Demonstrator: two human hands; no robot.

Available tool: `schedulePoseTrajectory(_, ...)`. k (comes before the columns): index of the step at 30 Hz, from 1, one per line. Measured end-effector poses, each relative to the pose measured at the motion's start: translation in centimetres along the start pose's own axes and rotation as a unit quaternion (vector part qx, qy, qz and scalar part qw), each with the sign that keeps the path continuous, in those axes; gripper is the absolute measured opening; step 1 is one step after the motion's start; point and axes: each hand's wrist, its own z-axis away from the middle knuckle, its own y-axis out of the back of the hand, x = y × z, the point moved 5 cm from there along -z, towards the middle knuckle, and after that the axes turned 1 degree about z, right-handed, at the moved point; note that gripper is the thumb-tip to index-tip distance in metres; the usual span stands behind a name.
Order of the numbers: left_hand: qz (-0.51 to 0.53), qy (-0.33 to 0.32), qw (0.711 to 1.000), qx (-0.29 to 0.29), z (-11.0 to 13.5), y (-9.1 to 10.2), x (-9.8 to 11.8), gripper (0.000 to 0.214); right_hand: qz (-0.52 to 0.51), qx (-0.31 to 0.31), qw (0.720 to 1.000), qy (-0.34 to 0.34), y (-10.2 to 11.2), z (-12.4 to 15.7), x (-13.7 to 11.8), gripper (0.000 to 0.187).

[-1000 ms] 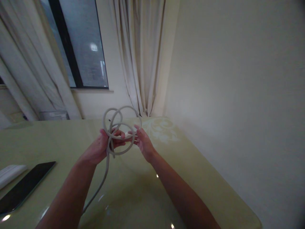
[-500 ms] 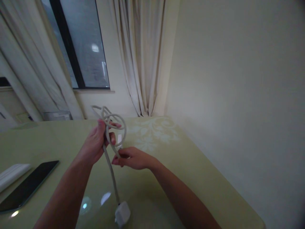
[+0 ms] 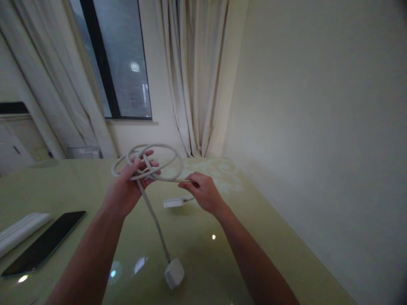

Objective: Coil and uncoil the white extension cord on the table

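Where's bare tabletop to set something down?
Free tabletop: the strip between the right forearm and the wall; the patch beyond the dark slab and white bar, left of the left hand. Crowded: the middle, with the cable, white plug and white block; near left, slab and bar.

Holds left hand (image 3: 125,188) half-curled, left of frame centre; pinches with right hand (image 3: 205,192) just below centre.

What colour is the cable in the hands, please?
The cable is off-white, and it shows best in the head view.
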Motion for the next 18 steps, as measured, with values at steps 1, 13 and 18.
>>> schedulePoseTrajectory(1, -0.013, 0.006, 1.0, 0.009, 0.0, 0.2, -0.1, 0.051, 0.018, 0.025, 1.0, 0.005, 0.5, 0.0, 0.0, 0.033)
schedulePoseTrajectory(13, -0.183, -0.001, 0.981, -0.069, 0.2, -0.1, -1.7, 0.054, 0.087, 0.214, 0.973, -0.017, 4.0, 0.5, 0.5, 0.03)
schedulePoseTrajectory(18, -0.211, -0.001, 0.972, -0.098, 0.6, -0.6, -2.1, 0.052, 0.077, 0.21, 0.974, -0.017, 3.8, 0.6, 0.2, 0.031)
